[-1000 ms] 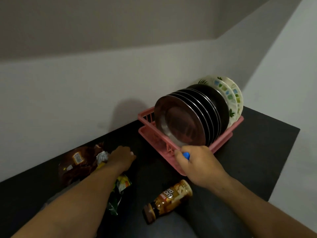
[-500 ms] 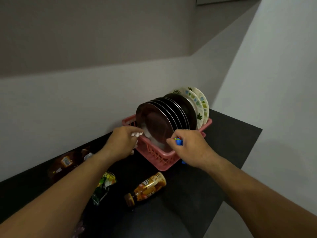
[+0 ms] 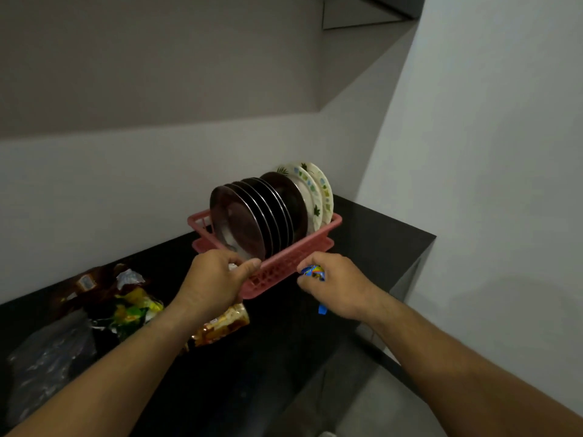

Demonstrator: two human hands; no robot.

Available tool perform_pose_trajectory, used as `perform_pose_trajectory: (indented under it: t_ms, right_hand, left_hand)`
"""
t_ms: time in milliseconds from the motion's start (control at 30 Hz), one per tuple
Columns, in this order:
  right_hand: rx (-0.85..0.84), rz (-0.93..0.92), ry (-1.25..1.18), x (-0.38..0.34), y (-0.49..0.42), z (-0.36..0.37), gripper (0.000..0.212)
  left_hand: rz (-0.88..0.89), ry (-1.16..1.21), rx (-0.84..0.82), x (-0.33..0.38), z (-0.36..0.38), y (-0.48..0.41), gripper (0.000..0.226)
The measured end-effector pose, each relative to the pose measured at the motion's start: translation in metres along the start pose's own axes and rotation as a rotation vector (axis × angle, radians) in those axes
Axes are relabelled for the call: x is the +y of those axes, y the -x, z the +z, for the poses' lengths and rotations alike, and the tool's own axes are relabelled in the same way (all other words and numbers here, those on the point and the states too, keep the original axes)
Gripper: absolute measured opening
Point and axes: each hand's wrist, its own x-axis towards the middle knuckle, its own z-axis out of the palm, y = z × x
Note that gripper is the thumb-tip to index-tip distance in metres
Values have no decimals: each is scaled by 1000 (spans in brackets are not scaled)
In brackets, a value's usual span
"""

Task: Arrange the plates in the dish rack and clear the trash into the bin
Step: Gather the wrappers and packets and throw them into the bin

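A pink plastic dish rack (image 3: pixel 285 258) with a slotted, lattice-like wall sits at the centre of the frame. Round steel plates (image 3: pixel 243 225), dark and glossy with thin bright rims, stand on edge in it in a tight row, and behind them, toward the upper right, stand two pale plates (image 3: pixel 318 193) printed with green leaves and small squares.

The rack rests on a black, matte tabletop (image 3: pixel 372 234) that runs from the lower left to the right of centre, set against plain grey-white walls that meet in a corner at the upper right. On the left of the tabletop lies a heap of crinkled wrappers (image 3: pixel 126 305), brown, yellow and green, with a grey translucent plastic bag (image 3: pixel 47 357) at the lower left. An amber bottle (image 3: pixel 220 326) lies on its side below the rack.

The left hand (image 3: pixel 211 282) is closed on the rack's near corner, thumb over the rim, with a scrap of white paper pinched inside. The right hand (image 3: pixel 334 285) is clenched around a crumpled blue wrapper (image 3: pixel 312 272), its knuckles against the rack's front wall.
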Motion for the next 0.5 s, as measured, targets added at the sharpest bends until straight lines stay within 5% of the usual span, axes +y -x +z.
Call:
perform_pose_trajectory:
  t_ms: [133, 300, 500]
  right_hand:
    - [-105, 40, 30, 42, 35, -33, 38]
    - [-28, 91, -148, 104, 63, -49, 14]
    - [-134, 275, -310, 169, 99, -22, 3]
  left_hand:
    - [-54, 55, -93, 31, 49, 26, 16]
    - [-60, 4, -81, 45, 113, 60, 5]
    - [-61, -203, -240, 11, 188, 97, 52]
